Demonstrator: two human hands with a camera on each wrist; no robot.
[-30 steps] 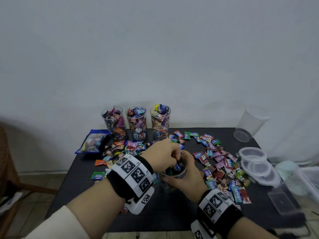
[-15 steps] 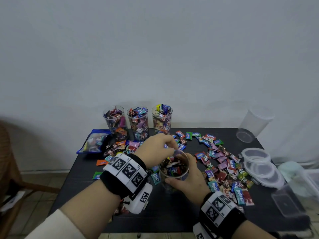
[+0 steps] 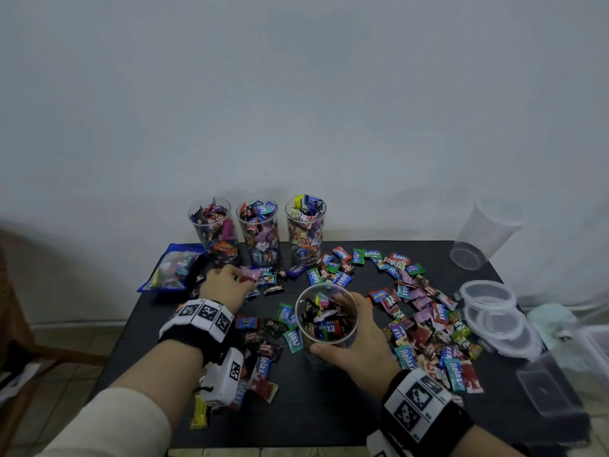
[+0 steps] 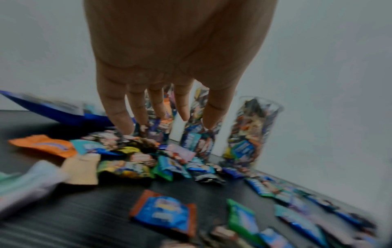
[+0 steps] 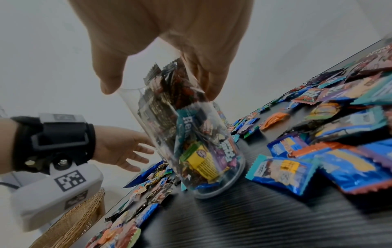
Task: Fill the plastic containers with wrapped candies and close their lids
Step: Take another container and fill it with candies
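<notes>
My right hand (image 3: 354, 338) grips a clear plastic container (image 3: 326, 319) that stands on the black table (image 3: 329, 413), partly filled with wrapped candies. The same container (image 5: 191, 139) shows in the right wrist view, thumb and fingers curled round its upper part. My left hand (image 3: 227, 283) reaches out over a pile of loose candies (image 3: 263, 278) at the back left. In the left wrist view its fingers (image 4: 159, 107) are straight and spread above the candies (image 4: 131, 156), holding nothing. Three full containers (image 3: 258, 232) stand in a row at the back.
More loose candies (image 3: 425, 324) cover the right half of the table. A stack of clear lids (image 3: 494, 315) lies at the right edge, an empty container (image 3: 484, 235) leans at the back right, and a blue candy bag (image 3: 171, 270) lies at the back left.
My left hand has left the mouth of the held container and moved back and left to the candy pile. The right hand still holds the container.
</notes>
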